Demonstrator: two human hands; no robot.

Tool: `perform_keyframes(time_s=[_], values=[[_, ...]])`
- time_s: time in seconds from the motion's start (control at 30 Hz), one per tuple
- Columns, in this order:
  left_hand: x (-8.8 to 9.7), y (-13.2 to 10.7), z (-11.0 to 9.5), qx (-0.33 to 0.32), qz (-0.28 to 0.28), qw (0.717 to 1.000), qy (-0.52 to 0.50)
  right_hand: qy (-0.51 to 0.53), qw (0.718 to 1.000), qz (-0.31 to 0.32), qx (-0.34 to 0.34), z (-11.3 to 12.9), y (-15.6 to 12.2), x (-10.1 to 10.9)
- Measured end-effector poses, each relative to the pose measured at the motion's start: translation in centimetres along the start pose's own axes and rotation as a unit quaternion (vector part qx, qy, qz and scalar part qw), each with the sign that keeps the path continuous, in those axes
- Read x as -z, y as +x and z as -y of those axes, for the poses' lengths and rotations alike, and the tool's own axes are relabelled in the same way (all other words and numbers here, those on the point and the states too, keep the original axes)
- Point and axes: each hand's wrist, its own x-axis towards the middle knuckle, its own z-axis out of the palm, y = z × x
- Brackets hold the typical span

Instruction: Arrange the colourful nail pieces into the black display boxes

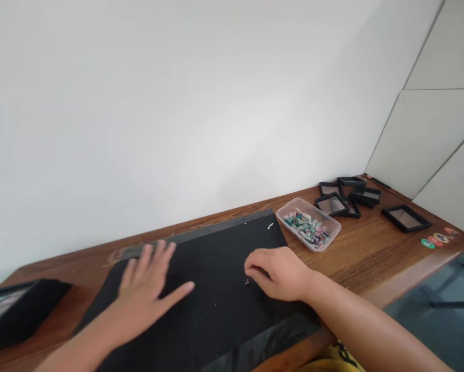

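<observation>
My left hand (144,289) is spread with fingers and thumb apart, slightly blurred, over the left part of a black mat (212,330). It holds nothing. Over the mat's right part, my right hand (278,271) is closed in a pinch, thumb against forefinger. A tiny pale scrap (247,281) shows just below the fingertips; I cannot tell whether it is gripped or lies on the mat. Beyond the right hand, a clear plastic tub (334,227) holds many small wrapped pieces in pink, green and white. A white shred (270,226) lies near the mat's far right corner.
Several black frames with clear windows, one of them a nearer frame (406,218), lie on the wooden table (363,253) at right. Round coloured stickers (435,240) sit near its edge. A black box (25,312) stands at far left. A white wall (201,113) rises behind.
</observation>
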Motion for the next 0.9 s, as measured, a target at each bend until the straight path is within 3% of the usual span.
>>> perform_keyframes(time_s=[0.07, 0.2, 0.3, 0.4, 0.47, 0.57, 0.7, 0.9], values=[[-1.8, 0.9, -3.1, -0.020, 0.071, 0.997, -0.025, 0.003, 0.998, -0.063, 0.026, -0.2, 0.1, -0.1], [-3.1, 3.5, -6.0, -0.031, 0.038, 0.998, -0.039, 0.043, 0.975, -0.203, 0.075, -0.3, -0.6, 1.2], [-2.8, 4.5, -7.0, -0.031, 0.026, 0.998, -0.042, -0.005, 0.953, -0.287, 0.095, -1.7, -2.6, 4.7], [-2.2, 4.6, -7.8, -0.014, 0.036, 0.998, -0.048, -0.106, 0.936, -0.336, -0.017, -5.7, -5.6, 10.2], [-2.0, 4.5, -8.1, -0.006, 0.046, 0.997, -0.055, -0.189, 0.932, -0.282, -0.127, -9.2, -7.6, 13.8], [-2.0, 4.7, -7.9, -0.003, 0.048, 0.996, -0.070, -0.256, 0.917, -0.106, -0.286, -13.5, -9.7, 17.3], [-2.4, 5.2, -7.4, -0.004, 0.057, 0.995, -0.082, -0.267, 0.909, -0.045, -0.318, -15.5, -10.0, 17.7], [-2.2, 5.3, -7.6, 0.003, 0.061, 0.994, -0.096, -0.302, 0.904, -0.018, -0.302, -15.6, -8.2, 16.1]])
